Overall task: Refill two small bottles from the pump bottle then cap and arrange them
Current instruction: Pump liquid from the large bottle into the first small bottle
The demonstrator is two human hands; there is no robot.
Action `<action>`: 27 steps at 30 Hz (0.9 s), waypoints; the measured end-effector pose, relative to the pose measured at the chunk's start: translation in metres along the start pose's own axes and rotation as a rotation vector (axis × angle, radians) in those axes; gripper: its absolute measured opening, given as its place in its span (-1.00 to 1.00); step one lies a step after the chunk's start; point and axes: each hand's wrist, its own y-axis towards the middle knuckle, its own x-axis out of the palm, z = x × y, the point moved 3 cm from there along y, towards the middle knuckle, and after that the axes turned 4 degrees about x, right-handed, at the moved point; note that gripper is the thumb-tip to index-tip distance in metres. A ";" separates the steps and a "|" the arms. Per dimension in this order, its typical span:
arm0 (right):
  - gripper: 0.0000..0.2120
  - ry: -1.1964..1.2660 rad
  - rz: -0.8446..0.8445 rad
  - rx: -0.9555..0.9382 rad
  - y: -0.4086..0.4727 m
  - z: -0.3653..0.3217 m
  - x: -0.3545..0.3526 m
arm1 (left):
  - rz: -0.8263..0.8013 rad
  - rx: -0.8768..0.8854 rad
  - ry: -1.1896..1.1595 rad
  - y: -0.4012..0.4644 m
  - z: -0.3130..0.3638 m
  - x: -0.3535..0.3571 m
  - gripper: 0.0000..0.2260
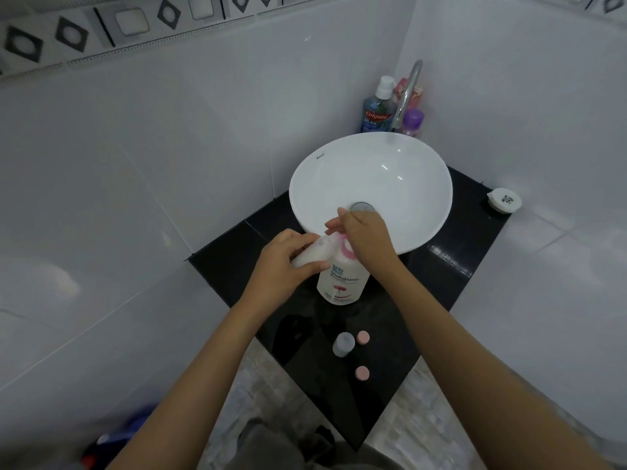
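Note:
A white pump bottle with a pink collar and a flower label stands on the black counter in front of the basin. My right hand rests on top of its pump head and hides it. My left hand grips a small translucent bottle, tilted with its mouth against the pump's nozzle. A second small translucent bottle stands uncapped nearer me. Two pink caps lie beside it, one to its right and one closer to the counter's tip.
A white bowl basin with a chrome tap fills the back of the counter. A mouthwash bottle and a purple-capped bottle stand behind it in the corner. A white round holder sticks to the right wall.

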 end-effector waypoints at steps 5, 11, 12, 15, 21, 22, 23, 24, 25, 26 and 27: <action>-0.59 0.108 0.027 -0.015 -0.003 -0.008 -0.006 | 0.054 0.016 0.052 0.002 0.009 0.002 -0.64; -0.63 0.319 0.046 -0.003 -0.009 -0.009 -0.007 | 0.077 -0.028 0.058 0.001 0.009 0.003 -0.64; -0.65 0.326 0.067 -0.018 -0.011 -0.009 -0.007 | 0.087 -0.040 0.059 0.000 0.008 0.003 -0.64; -0.67 0.349 0.106 -0.047 -0.013 -0.008 -0.007 | 0.114 -0.071 0.035 -0.001 0.005 0.001 -0.66; -0.63 0.330 0.212 -0.037 -0.015 -0.004 -0.016 | 0.128 -0.073 -0.034 -0.004 0.002 0.001 -0.67; -0.62 0.312 0.222 -0.031 -0.016 -0.002 -0.016 | 0.130 -0.076 -0.040 -0.006 0.000 0.001 -0.67; -0.61 0.302 0.217 -0.024 -0.018 -0.001 -0.014 | 0.128 -0.078 -0.045 -0.009 -0.002 0.001 -0.68; -0.60 0.295 0.201 -0.021 -0.020 0.000 -0.012 | 0.122 -0.084 -0.050 -0.011 -0.005 0.002 -0.69; -0.60 0.282 0.183 -0.024 -0.021 0.002 -0.009 | 0.110 -0.094 -0.054 -0.015 -0.009 0.004 -0.70; -0.59 0.274 0.165 -0.029 -0.021 0.003 -0.007 | 0.095 -0.109 -0.058 -0.020 -0.013 0.007 -0.71; -0.58 0.272 0.150 -0.033 -0.020 0.003 -0.006 | 0.076 -0.126 -0.062 -0.024 -0.017 0.010 -0.71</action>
